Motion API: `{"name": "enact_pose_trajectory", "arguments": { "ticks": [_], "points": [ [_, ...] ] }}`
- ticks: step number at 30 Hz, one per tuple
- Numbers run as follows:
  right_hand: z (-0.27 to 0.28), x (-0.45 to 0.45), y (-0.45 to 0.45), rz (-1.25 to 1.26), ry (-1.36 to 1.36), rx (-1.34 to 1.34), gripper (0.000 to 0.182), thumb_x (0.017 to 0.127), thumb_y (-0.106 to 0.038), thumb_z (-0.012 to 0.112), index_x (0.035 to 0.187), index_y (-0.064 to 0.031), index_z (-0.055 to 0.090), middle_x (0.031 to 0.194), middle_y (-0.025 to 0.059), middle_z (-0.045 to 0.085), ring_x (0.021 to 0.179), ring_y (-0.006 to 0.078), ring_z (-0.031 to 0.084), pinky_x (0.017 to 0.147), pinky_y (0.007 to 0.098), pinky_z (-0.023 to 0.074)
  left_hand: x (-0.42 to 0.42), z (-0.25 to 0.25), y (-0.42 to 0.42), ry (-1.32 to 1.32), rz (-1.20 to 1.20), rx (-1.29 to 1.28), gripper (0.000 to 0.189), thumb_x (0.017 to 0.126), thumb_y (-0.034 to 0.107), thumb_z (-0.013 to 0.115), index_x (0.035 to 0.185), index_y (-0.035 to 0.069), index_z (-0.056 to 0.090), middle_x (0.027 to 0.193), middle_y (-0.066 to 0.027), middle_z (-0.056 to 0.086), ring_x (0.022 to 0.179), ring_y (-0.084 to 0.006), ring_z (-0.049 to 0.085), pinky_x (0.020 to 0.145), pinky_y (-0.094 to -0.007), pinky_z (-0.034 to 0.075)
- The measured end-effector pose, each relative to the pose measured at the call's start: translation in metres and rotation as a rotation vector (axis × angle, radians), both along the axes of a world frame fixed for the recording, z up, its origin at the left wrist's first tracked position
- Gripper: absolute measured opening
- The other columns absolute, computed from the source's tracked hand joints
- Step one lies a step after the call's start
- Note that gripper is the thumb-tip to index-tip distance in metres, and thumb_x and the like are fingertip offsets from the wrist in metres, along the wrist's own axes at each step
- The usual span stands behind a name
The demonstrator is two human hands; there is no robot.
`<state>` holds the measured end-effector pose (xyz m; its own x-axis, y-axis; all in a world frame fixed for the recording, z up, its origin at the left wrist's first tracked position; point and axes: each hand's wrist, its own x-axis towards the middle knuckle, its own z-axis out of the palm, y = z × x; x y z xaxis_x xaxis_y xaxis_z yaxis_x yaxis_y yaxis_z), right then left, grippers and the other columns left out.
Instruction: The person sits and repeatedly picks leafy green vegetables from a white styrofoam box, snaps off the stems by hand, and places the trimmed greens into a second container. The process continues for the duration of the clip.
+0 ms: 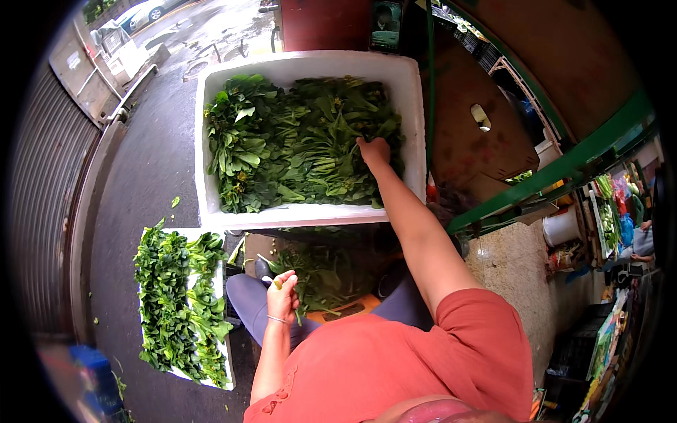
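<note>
A white foam box [312,215] stands before me, filled with flowering leafy greens [317,143], some with small yellow flowers. My right hand [375,150] reaches into the right part of the box, its fingers at the leaves; whether it grips any cannot be told. Over my lap is my left hand [284,296], closed on a green stalk [278,284]. Beside and below it, between my legs, lies a darker heap of greens [328,275] near an orange plastic object [349,307]. At the left, rows of leafy greens [166,301] lie on a white foam board [228,365].
A green metal frame [560,164] and a brown board [470,106] rise at the right. A phone [386,26] stands behind the box. A roller shutter [42,211] and blue crates [98,378] are at the left. Far right, part of a person [643,240] shows beside produce.
</note>
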<state>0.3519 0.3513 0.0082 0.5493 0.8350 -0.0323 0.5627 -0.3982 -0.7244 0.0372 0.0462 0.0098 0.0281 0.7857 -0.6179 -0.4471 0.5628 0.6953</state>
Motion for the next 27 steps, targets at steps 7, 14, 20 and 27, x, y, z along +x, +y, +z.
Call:
{"name": "enact_pose_trajectory", "arguments": {
  "ticks": [7, 14, 20, 27],
  "points": [
    [-0.026, 0.008, 0.003, 0.011, 0.066, 0.054, 0.039, 0.073, -0.035, 0.068, 0.058, -0.0015, 0.055, 0.053, 0.0123, 0.053, 0.047, 0.0261, 0.052, 0.052, 0.0433, 0.0438, 0.001, -0.003, -0.003, -0.033, -0.024, -0.007, 0.025, 0.089, 0.027, 0.054, 0.101, 0.005, 0.057, 0.053, 0.0057, 0.032, 0.043, -0.0055, 0.031, 0.039, -0.0216, 0.029],
    [0.033, 0.002, -0.048, 0.204, 0.869, 0.188, 0.017, 0.079, -0.023, 0.065, 0.079, -0.0068, 0.061, 0.066, 0.0027, 0.059, 0.052, 0.0118, 0.054, 0.039, 0.0256, 0.0321, -0.005, -0.005, -0.007, 0.093, -0.019, 0.086, 0.028, 0.089, 0.027, 0.054, 0.104, 0.003, 0.057, 0.059, 0.0032, 0.041, 0.050, -0.0066, 0.041, 0.042, -0.0220, 0.037],
    [0.079, -0.022, -0.136, 0.341, 1.178, 0.191, 0.019, 0.080, -0.015, 0.067, 0.095, -0.0098, 0.056, 0.079, -0.0021, 0.056, 0.065, 0.0094, 0.057, 0.040, 0.0202, 0.0315, -0.013, 0.022, 0.012, 0.198, -0.056, 0.206, 0.028, 0.090, 0.027, 0.052, 0.105, 0.004, 0.058, 0.063, 0.0033, 0.047, 0.054, -0.0056, 0.046, 0.042, -0.0189, 0.036],
    [0.062, -0.081, -0.229, 0.562, 0.956, -0.068, 0.015, 0.076, -0.017, 0.070, 0.084, -0.0074, 0.061, 0.071, 0.0003, 0.062, 0.054, 0.0085, 0.057, 0.039, 0.0179, 0.0321, 0.011, 0.062, 0.043, 0.392, -0.229, 0.692, 0.030, 0.086, 0.019, 0.059, 0.108, -0.001, 0.061, 0.098, -0.0075, 0.065, 0.088, -0.0106, 0.058, 0.082, -0.0239, 0.045]
  ]
}}
